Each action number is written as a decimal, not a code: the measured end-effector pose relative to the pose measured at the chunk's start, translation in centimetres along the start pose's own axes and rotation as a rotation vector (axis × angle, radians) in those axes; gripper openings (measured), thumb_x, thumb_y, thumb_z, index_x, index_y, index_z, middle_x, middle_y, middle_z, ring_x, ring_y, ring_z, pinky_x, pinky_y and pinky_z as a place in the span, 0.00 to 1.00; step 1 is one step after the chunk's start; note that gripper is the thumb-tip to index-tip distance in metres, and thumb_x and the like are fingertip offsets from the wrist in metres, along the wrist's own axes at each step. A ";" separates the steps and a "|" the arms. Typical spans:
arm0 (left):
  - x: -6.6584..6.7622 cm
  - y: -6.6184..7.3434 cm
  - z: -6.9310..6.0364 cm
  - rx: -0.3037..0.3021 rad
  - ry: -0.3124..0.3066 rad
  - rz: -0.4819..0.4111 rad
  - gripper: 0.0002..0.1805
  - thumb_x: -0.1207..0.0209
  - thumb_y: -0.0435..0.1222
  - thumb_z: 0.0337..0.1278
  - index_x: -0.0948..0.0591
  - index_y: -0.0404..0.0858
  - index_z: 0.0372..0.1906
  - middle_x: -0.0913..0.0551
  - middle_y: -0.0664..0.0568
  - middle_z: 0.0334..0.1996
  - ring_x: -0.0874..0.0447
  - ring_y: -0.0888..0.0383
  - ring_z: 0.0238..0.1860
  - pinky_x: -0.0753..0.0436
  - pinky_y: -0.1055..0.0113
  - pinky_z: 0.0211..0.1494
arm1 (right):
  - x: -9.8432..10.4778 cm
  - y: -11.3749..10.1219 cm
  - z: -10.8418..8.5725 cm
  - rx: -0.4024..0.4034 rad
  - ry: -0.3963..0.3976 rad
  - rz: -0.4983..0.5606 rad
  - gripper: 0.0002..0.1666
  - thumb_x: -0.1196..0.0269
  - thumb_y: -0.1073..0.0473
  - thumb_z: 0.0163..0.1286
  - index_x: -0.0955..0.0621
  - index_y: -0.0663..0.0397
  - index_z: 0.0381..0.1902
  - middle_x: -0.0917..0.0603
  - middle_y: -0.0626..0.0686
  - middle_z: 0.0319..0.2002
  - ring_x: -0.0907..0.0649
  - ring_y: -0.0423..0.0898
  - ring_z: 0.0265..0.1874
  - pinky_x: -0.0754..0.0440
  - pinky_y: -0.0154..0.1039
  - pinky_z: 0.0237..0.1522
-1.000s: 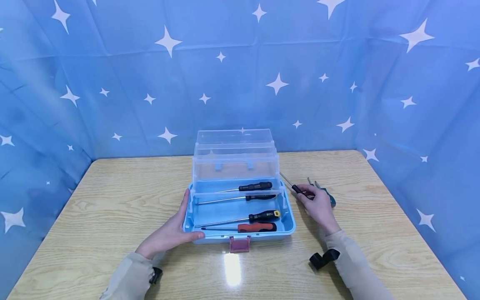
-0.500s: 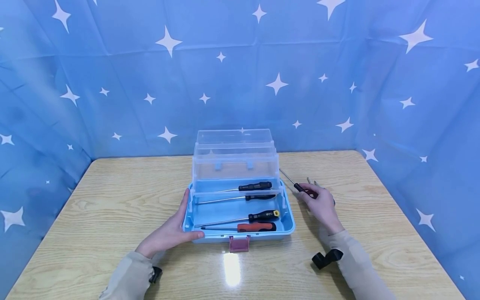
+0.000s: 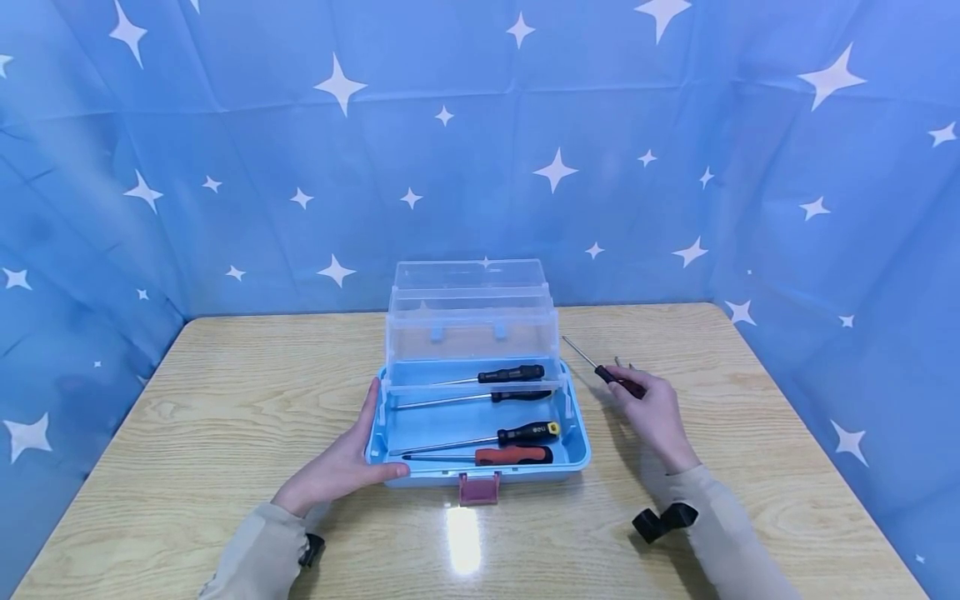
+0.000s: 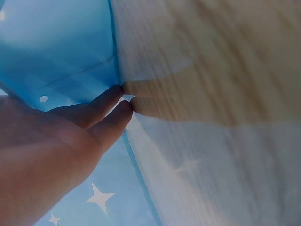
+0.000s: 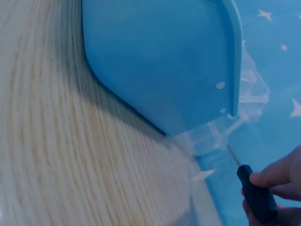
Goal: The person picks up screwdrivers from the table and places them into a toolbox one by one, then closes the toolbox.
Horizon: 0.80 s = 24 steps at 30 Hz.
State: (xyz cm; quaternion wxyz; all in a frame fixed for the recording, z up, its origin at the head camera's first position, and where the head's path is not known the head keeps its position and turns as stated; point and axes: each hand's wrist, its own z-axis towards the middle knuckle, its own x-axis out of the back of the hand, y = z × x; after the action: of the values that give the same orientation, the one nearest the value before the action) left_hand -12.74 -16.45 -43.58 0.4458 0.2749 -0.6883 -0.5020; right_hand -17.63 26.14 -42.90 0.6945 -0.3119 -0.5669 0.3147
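Observation:
In the head view my left hand (image 3: 337, 467) rests on the near left corner of a light blue toolbox (image 3: 581, 457). Its thumb lies along the front rim and its straight fingers along the left side. My right hand (image 3: 656, 417) is to the right of the box, pinching the dark handle of a screwdriver (image 3: 582, 353) whose shaft points away and to the left. The right wrist view also shows this screwdriver (image 5: 255, 195) between thumb and fingers. Inside the box lie several screwdrivers, among them a red-handled one (image 3: 514, 455) and a black one with a yellow end (image 3: 528, 432).
The box's clear lid (image 3: 472, 321) stands raised at the back, partly over the two far screwdrivers. A purple latch (image 3: 478, 489) hangs at the front. Beyond my right hand, metal tips (image 3: 618, 362) of tools show; their handles are hidden. A starry blue curtain surrounds the wooden table (image 3: 247, 392).
My right hand has moved slightly right and toward me with the screwdriver, now covering the green-handled tools that showed beside it. My left hand and the box have stayed put.

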 end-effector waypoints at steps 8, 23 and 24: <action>0.0 0.0 0.0 0.001 -0.003 -0.002 0.66 0.31 0.40 0.53 0.75 0.54 0.74 0.72 0.43 0.76 0.70 0.37 0.73 0.57 0.34 0.67 | 0.5 -0.3 -0.2 0.024 0.007 0.007 0.17 0.40 0.67 0.69 0.19 0.68 0.54 0.22 0.65 0.56 0.21 0.56 0.50 0.28 0.20 0.35; 0.0 0.2 0.0 0.007 0.006 0.016 0.66 0.31 0.41 0.52 0.75 0.52 0.75 0.71 0.41 0.76 0.68 0.36 0.73 0.55 0.34 0.67 | 1.6 -1.6 -0.5 0.088 0.050 -0.012 0.15 0.39 0.66 0.69 0.18 0.65 0.52 0.18 0.66 0.48 0.21 0.49 0.32 0.26 0.26 0.24; 0.0 0.2 0.0 0.005 0.006 0.016 0.66 0.31 0.41 0.52 0.75 0.52 0.75 0.71 0.41 0.76 0.68 0.36 0.73 0.55 0.35 0.67 | 1.7 -1.7 -0.5 0.090 0.051 -0.010 0.15 0.39 0.66 0.69 0.18 0.65 0.52 0.17 0.66 0.47 0.21 0.48 0.30 0.26 0.27 0.23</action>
State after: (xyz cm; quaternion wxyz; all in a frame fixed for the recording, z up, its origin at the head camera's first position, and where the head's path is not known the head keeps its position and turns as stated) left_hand -12.71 -16.35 -43.36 0.4512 0.2721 -0.6904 -0.4957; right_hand -16.70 26.39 -40.63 0.7237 -0.2853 -0.5357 0.3284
